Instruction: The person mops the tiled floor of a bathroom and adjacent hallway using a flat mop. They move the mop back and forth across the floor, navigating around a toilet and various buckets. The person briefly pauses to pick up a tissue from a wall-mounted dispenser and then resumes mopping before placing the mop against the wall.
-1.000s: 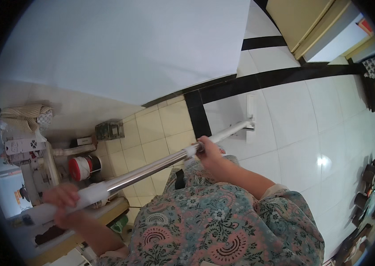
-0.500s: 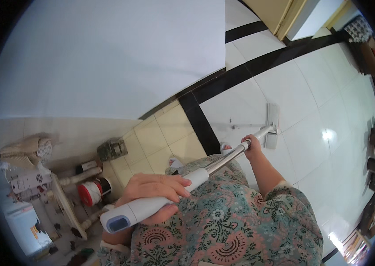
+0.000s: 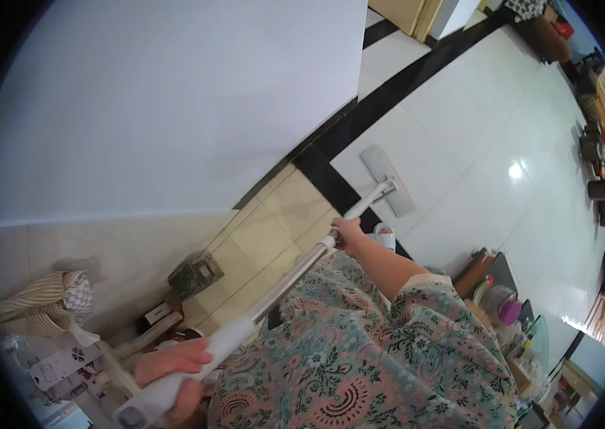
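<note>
A flat mop [image 3: 291,281] with a white grip and a metal pole slants across the view from lower left to upper right. My left hand [image 3: 173,372] is closed round the thick white grip near its end. Further down the pole, my right hand [image 3: 347,236] wraps round it just below a white collar. The rectangular grey mop head [image 3: 388,180] lies flat on the white tiled floor [image 3: 452,129], beside the black tile strip [image 3: 327,179]. A white slipper [image 3: 384,234] on one foot shows below the mop head.
A white wall [image 3: 173,107] fills the upper left. Beige tiles [image 3: 274,222] lie at its foot, with a dark box-like object [image 3: 195,275] there. Cluttered shelving holds a striped bag [image 3: 41,304] at left. A table with a purple-lidded jar [image 3: 508,309] stands at right.
The mop head has moved left across the white tiles toward the black strip and turned at a slant. Both hands have shifted left with the pole. A cluttered table has come into view at right.
</note>
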### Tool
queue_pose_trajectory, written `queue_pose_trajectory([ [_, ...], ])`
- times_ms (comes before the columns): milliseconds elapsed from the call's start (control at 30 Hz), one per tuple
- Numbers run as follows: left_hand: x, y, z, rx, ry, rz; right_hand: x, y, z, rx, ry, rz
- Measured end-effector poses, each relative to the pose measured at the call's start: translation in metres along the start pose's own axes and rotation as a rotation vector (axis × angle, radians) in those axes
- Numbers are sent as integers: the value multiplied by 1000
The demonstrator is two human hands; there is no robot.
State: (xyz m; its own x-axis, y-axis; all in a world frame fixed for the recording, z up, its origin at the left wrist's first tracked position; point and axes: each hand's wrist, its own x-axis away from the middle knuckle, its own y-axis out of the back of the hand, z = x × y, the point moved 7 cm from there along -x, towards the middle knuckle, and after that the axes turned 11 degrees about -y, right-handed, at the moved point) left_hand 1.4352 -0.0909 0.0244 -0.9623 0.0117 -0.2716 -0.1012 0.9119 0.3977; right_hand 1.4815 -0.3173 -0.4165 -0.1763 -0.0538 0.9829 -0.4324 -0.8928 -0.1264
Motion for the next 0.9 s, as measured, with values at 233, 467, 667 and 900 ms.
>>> queue_pose_trajectory([
  [233,21,120,-7,-73,-58,-22,32,-109,-95,-38,-81,94],
  [467,51,111,-66,-232,-457,-337,24,-157,-174,-178,-216,288],
  [667,59,103,-108,-85,-528,85,77,-139,-180,-156,-182,355],
  [900,69,131,-89,249,-599,293,95,-75,-117,-307,107,225],
])
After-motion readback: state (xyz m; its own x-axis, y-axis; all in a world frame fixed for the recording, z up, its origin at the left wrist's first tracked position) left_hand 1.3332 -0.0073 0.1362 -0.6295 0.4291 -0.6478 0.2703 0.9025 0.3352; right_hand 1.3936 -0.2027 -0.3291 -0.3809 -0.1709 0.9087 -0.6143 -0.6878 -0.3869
